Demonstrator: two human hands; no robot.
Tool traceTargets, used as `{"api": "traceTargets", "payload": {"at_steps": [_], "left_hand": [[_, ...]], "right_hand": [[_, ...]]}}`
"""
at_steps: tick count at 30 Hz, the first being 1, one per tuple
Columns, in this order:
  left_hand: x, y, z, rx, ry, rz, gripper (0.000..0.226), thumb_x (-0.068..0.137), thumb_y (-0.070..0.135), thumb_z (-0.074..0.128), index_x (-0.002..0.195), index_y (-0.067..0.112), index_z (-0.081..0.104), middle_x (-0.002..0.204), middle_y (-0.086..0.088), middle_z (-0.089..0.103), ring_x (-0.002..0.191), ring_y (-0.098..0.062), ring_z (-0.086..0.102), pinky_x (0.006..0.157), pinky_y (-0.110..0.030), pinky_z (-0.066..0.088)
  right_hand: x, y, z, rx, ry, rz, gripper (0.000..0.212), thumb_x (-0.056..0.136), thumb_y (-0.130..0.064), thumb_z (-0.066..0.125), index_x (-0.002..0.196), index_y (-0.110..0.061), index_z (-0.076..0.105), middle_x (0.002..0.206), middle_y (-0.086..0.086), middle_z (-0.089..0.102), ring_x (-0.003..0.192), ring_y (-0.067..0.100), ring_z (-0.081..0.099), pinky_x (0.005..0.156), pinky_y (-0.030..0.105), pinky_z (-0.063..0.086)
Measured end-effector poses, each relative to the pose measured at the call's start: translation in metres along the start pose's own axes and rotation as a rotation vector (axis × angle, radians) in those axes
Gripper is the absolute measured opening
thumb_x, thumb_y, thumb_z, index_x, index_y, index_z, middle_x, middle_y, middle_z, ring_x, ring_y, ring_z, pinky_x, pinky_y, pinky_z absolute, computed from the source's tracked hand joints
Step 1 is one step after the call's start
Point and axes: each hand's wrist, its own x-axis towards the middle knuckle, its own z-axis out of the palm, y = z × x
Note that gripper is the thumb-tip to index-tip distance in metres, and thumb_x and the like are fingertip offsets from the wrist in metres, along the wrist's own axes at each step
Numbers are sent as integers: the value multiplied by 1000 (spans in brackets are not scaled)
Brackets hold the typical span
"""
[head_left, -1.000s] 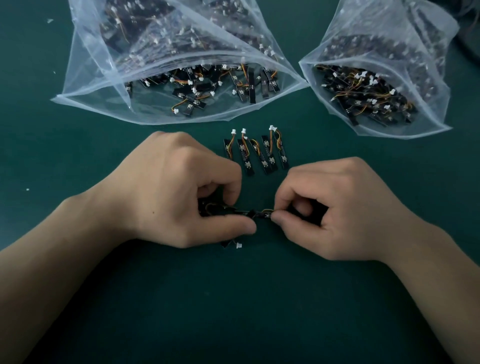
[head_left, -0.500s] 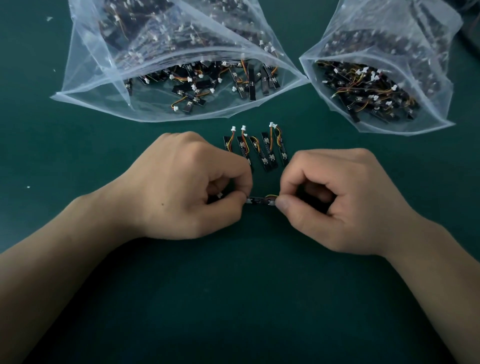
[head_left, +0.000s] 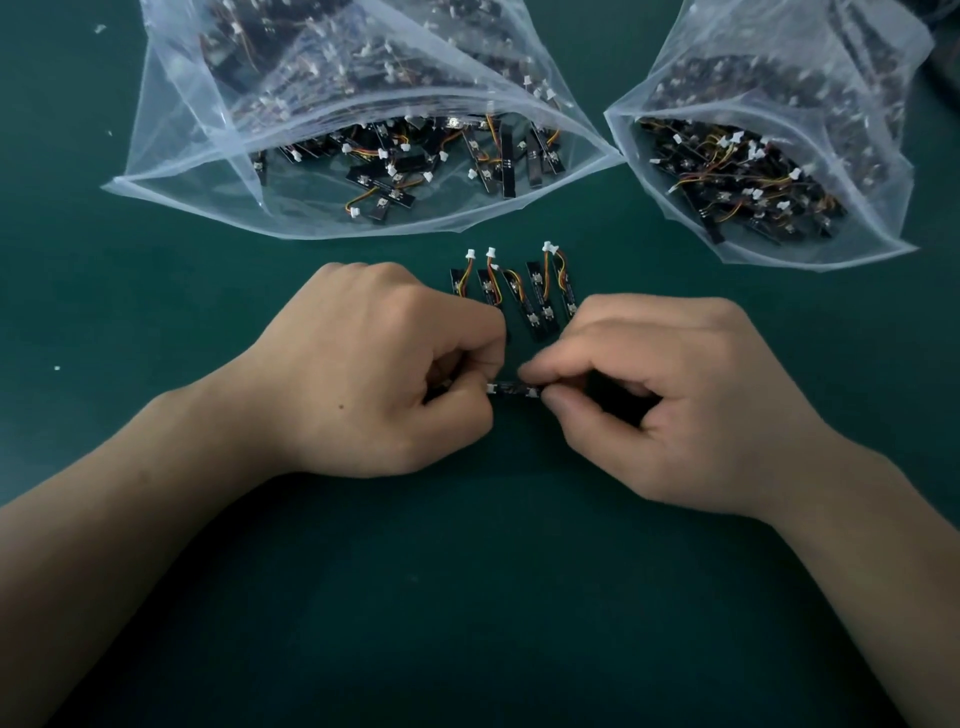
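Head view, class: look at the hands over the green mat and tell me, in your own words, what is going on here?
A person pinches a small black strip between both hands: the left hand at one end, the right hand at the other, just above the green mat. Just beyond the hands, a short row of wired strips lies side by side. Farther back lie two open clear bags, the left bag and the right bag, both holding many more such strips.

A dark green table (head_left: 467, 613) fills the whole view, and its top is smooth and matt, like a mat or a felt cover. Soft, even light falls on it and leaves only faint shadows. A few small white specks (head_left: 57, 368) lie on its left part. Something dark at the far right corner (head_left: 946, 78) is too blurred to tell.
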Motion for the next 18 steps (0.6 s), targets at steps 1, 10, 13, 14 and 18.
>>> {"api": "traceTargets", "payload": {"at_steps": [1, 10, 13, 14, 18], "left_hand": [[0, 0, 0, -1, 5, -3, 15, 74, 41, 44, 69, 27, 49, 51, 8, 41, 52, -15, 40, 53, -28, 32], [0, 1, 1, -7, 18, -19, 14, 74, 41, 44, 68, 29, 47, 54, 11, 47, 52, -15, 41, 52, -28, 33], [1, 1, 0, -31, 21, -17, 16, 74, 41, 42, 67, 27, 48, 58, 14, 49, 53, -16, 41, 52, -29, 36], [0, 1, 0, -33, 24, -17, 17, 75, 40, 42, 68, 27, 49, 58, 13, 50, 54, -16, 41, 52, -30, 36], [0, 1, -1, -55, 35, -24, 11, 76, 32, 49, 68, 24, 51, 63, 14, 52, 56, -17, 40, 50, -31, 35]], "right_hand": [[1, -1, -1, 1, 8, 10, 8, 92, -5, 77, 98, -9, 79, 83, -1, 66, 69, -4, 51, 68, 10, 37], [3, -10, -1, -200, 9, -26, 14, 101, -20, 69, 91, -11, 72, 85, -3, 61, 70, 14, 55, 57, 38, 48], [5, -11, -5, -283, -15, -97, 17, 103, -21, 64, 93, -10, 72, 93, 2, 65, 77, 24, 61, 57, 43, 50], [5, -11, -6, -302, -33, -107, 17, 103, -22, 64, 94, -11, 72, 97, 3, 66, 80, 26, 63, 59, 44, 51], [3, -12, -8, -313, -93, -96, 10, 98, -22, 70, 94, -12, 71, 101, 1, 68, 84, 27, 66, 63, 44, 54]]}}
